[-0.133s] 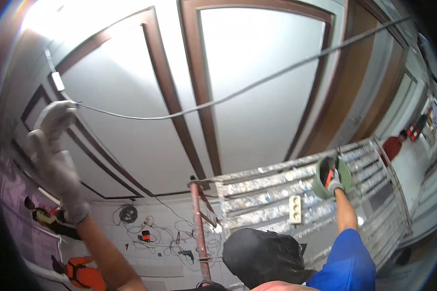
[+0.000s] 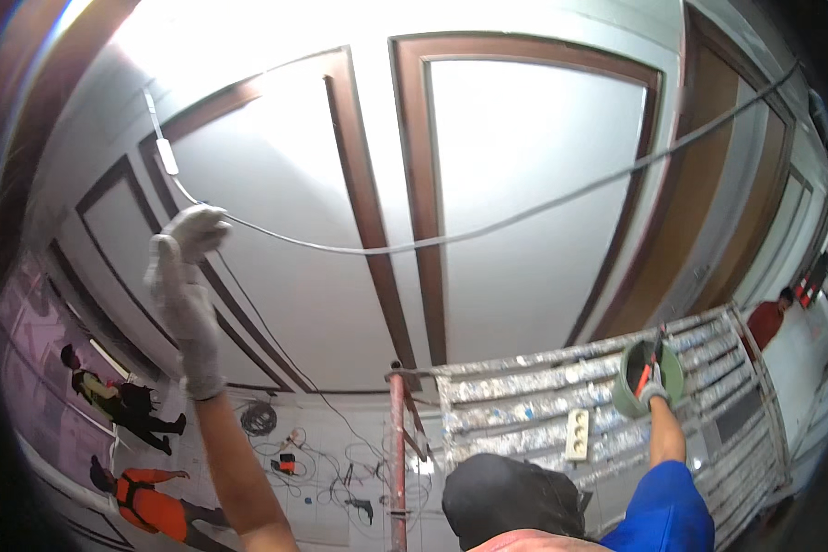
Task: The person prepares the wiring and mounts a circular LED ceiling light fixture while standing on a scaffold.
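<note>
1. Currently, the gloved left hand point(image 2: 189, 293) has bent fingers at the grey cable point(image 2: 377, 250), which sags across brown-framed white panels point(image 2: 524, 138); I cannot tell whether it grips
2. The gloved right hand point(image 2: 653, 394) is at a red-handled tool point(image 2: 645, 378) in the green bucket point(image 2: 674, 375), its grip unclear
3. That bucket stands on the slatted platform point(image 2: 515, 393) near a cream socket strip point(image 2: 576, 435)

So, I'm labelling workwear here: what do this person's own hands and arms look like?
The left hand wears a pale, whitish glove reaching the wrist. The right hand wears a similar pale glove, partly hidden. A blue sleeve shows on the right arm; none shows on the left arm.
</note>
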A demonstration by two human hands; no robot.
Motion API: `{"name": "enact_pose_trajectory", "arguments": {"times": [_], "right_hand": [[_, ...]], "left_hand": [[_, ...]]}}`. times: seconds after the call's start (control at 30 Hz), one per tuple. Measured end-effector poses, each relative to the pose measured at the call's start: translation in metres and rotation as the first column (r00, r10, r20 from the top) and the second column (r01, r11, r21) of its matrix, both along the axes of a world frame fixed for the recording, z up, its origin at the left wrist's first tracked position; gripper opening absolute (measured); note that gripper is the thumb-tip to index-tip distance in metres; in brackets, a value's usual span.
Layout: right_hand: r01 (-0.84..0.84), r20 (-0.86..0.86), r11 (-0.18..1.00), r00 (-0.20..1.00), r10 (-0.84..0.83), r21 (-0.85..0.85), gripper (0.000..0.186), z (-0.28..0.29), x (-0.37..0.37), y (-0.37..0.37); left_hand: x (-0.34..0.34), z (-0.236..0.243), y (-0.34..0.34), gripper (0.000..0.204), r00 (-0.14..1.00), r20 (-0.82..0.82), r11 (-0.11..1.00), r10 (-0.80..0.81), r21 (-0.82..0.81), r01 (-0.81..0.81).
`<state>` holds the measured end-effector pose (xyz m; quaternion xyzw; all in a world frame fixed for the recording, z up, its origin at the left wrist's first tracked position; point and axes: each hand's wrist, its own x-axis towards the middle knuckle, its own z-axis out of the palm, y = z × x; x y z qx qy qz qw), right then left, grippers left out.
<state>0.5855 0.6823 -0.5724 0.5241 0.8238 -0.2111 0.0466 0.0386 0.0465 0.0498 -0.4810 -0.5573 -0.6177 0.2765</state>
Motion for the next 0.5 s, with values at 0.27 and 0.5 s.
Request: {"name": "enact_pose_trajectory", "arguments": {"times": [0.27,0.5], "right_hand": [[0.309,0.063,0.927,0.942,-0.328,0.212,0.061,0.055,-0.004,-0.015],[0.33,0.022,0.774,0.914,-0.405,0.541,0.029,0.156,-0.016,-0.025]], "left_hand": [[-0.004,-0.032,-0.014,0.063,0.992,0.121,0.999,0.044,0.001,-0.045],[-0.005,-0.033,-0.004,0.062,0.981,0.18,0.996,-0.078,0.063,0.067]]}}
